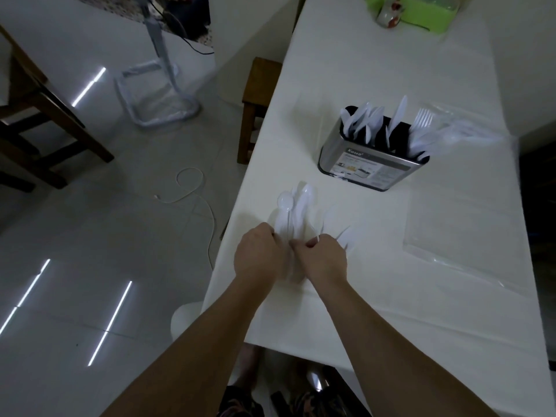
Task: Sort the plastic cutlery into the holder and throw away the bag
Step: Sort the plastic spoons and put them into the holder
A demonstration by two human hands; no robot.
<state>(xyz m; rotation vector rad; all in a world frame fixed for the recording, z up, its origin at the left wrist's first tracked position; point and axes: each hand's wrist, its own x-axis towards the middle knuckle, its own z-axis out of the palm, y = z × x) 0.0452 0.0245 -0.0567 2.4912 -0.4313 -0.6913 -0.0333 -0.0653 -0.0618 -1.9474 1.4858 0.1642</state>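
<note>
A steel cutlery holder [371, 164] stands on the white table [391, 296], with white plastic spoons, knives and forks upright in its compartments. In front of it lies a bunch of white plastic spoons [293, 210]. My left hand [258, 255] grips the handles of that bunch. My right hand [323, 257], right beside it, pinches a spoon handle at the same spot. A few more white pieces [344, 234] lie just right of my right hand. A clear plastic bag [457, 236] lies flat on the table to the right. More clear plastic [469, 130] sits behind the holder.
A green tray [427, 10] and a small ceramic jug [389, 13] stand at the table's far end. A wooden stool [258, 100] is by the table's left edge. On the floor are a lined bin [156, 97], a white cable [192, 194] and a wooden chair [39, 115].
</note>
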